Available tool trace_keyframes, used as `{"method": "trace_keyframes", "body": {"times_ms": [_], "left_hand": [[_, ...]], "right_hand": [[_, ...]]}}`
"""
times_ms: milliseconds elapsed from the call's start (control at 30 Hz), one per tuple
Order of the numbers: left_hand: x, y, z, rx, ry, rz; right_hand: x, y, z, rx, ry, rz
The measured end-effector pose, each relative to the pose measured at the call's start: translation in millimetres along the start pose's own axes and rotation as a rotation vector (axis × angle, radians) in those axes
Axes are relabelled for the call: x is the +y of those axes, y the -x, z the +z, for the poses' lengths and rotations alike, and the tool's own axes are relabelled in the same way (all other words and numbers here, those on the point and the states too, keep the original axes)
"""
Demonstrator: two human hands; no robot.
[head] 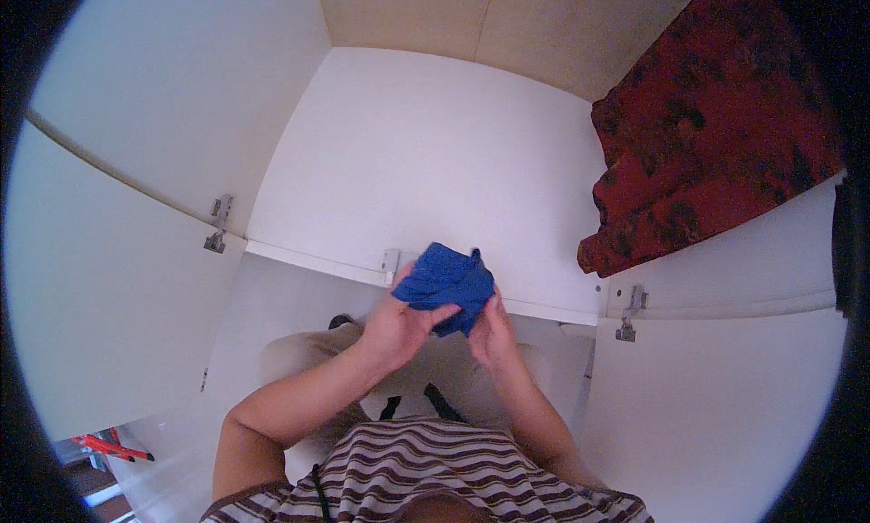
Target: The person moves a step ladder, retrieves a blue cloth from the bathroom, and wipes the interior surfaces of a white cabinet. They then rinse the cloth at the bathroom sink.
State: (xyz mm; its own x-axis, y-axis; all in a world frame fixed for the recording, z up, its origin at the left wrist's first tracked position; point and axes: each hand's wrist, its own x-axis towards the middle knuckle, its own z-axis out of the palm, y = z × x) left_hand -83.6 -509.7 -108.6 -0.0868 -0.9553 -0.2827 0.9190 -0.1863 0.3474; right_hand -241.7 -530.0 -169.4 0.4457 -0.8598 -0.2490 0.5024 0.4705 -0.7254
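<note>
A bunched piece of blue cloth (pixel 445 283) is held between both hands, just in front of the cabinet's front edge. My left hand (pixel 396 329) grips it from the left, its thumb lying across the lower folds. On the other side, my right hand (pixel 491 329) has its fingers around the cloth's right edge. The cloth is folded or crumpled, and its full shape cannot be told. Beyond it spreads the white bottom panel (pixel 435 156) of an open cabinet.
A dark red patterned cloth (pixel 707 135) hangs at the cabinet's right side. Open white doors stand left (pixel 122 285) and right (pixel 714 400), with metal hinges (pixel 219 224). A small latch plate (pixel 390 265) sits on the front edge. Red metal legs (pixel 112 447) show at lower left.
</note>
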Motion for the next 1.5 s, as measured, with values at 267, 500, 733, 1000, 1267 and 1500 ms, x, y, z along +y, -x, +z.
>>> {"method": "trace_keyframes", "body": {"times_ms": [267, 500, 733, 1000, 1267, 1500], "left_hand": [[21.3, 1.0, 8.1, -0.334, -1.600, 0.562], [44.8, 28.5, 40.4, -0.217, -1.926, 0.321], [80.1, 41.2, 35.3, -0.139, -1.739, 0.434], [102.7, 49.4, 38.6, -0.200, -1.685, 0.204], [98.3, 49.5, 44.2, -0.270, -1.657, 0.248], [111.1, 61.0, 34.6, -0.175, -1.727, 0.218]], "right_hand": [[-2.0, -14.6, 60.8, 0.187, -0.426, 0.241], [-62.7, -107.9, -42.5, 0.442, 0.171, -0.223], [-88.6, -187.2, -138.1, 1.004, 1.939, -0.315], [-39.6, -312.5, -63.3, 0.740, 2.031, -0.599], [106.2, -255.4, 113.2, -0.475, 1.730, -0.697], [21.1, -297.0, 53.0, -0.049, 1.421, -0.785]]}}
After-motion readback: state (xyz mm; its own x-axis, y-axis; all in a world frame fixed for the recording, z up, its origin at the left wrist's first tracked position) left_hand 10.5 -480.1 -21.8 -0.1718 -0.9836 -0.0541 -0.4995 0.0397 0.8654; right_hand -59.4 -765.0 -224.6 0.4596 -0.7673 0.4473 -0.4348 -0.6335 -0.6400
